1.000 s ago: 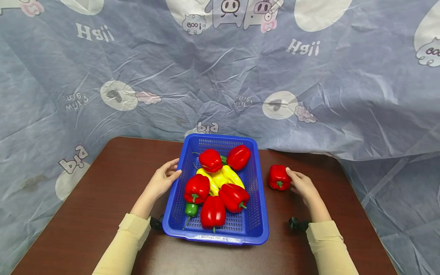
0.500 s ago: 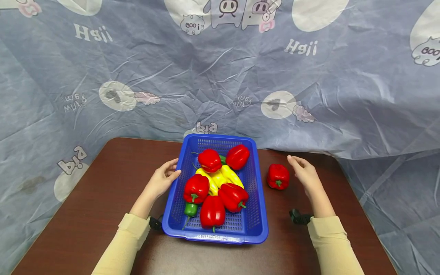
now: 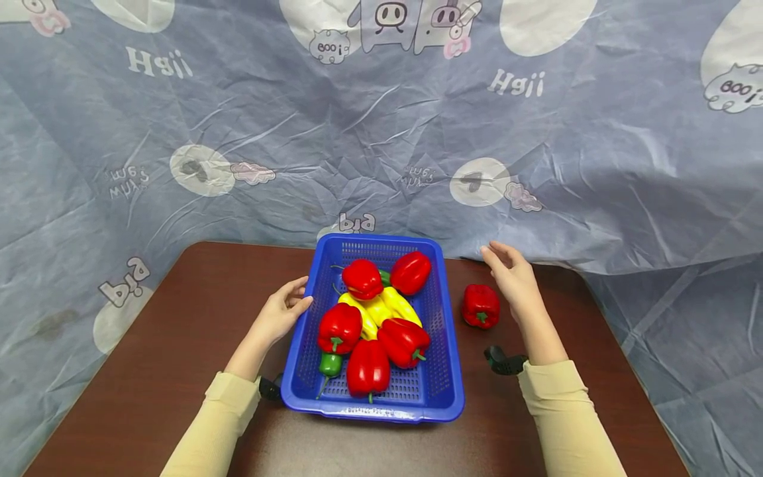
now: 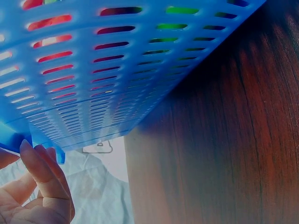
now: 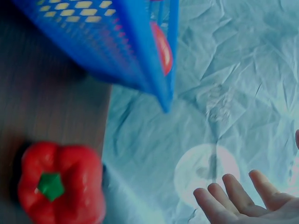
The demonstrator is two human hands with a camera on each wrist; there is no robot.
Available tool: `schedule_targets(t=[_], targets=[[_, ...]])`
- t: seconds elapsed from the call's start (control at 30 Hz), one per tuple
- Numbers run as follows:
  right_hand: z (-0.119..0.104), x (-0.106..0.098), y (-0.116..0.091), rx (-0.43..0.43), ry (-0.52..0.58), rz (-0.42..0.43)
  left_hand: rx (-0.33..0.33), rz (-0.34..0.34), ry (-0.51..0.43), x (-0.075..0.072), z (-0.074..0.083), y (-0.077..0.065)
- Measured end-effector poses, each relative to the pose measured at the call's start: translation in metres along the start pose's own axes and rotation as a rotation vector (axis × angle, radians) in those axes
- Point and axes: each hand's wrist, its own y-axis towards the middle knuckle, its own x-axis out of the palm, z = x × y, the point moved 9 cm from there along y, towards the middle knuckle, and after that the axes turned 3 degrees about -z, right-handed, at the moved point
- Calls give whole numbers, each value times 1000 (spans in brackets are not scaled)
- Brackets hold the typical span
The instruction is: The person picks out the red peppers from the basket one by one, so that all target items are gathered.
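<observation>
A blue plastic basket point(image 3: 381, 414) stands on the table with several red bell peppers point(image 3: 368, 368), yellow peppers point(image 3: 401, 306) and green peppers point(image 3: 330, 364) inside. At its left side my left hand point(image 3: 285, 311) grips the rim between thumb and fingers, which shows in the left wrist view as fingers point(image 4: 44, 175) at the rim's edge. A single red bell pepper point(image 3: 480, 306) sits upright on the table, right of the basket. Raised behind and to the right of that pepper, my right hand point(image 3: 511, 275) has extended fingers and holds nothing.
The brown wooden table point(image 3: 179, 331) extends to both sides of the basket. Behind it hangs a grey-blue printed cloth point(image 3: 381, 132), close to the table's far edge. Black wrist straps point(image 3: 505, 361) show at both wrists.
My right hand has let go of the lone red bell pepper, risen, and moved away toward the cloth and slightly left. The left hand stays at the basket's rim.
</observation>
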Motion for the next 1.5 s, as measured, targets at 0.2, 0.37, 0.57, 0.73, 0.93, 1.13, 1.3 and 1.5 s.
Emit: schedule_targets(t=[0.2, 0.37, 0.57, 0.73, 0.93, 1.13, 1.3, 1.5], targets=[[-16, 19, 2, -52, 41, -9, -4, -2, -3, 0, 1, -2], [-25, 38, 4, -70, 49, -28, -2, -7, -5, 1, 0, -2], [-33, 61, 6, -77, 49, -64, -4, -2, -3, 1, 1, -1], [-34, 80, 10, -67, 68, -104, -2, 0, -14, 1, 1, -2], [-33, 102, 13, -63, 76, -137, -2, 1, -15, 1, 1, -2], [-32, 121, 15, -52, 72, -153, -7, 13, 0, 1, 1, -3], [-29, 138, 17, -39, 49, -176, -10, 17, 2, 1, 0, -3], [-27, 157, 18, -23, 14, -194, -8, 17, 3, 1, 1, -3]])
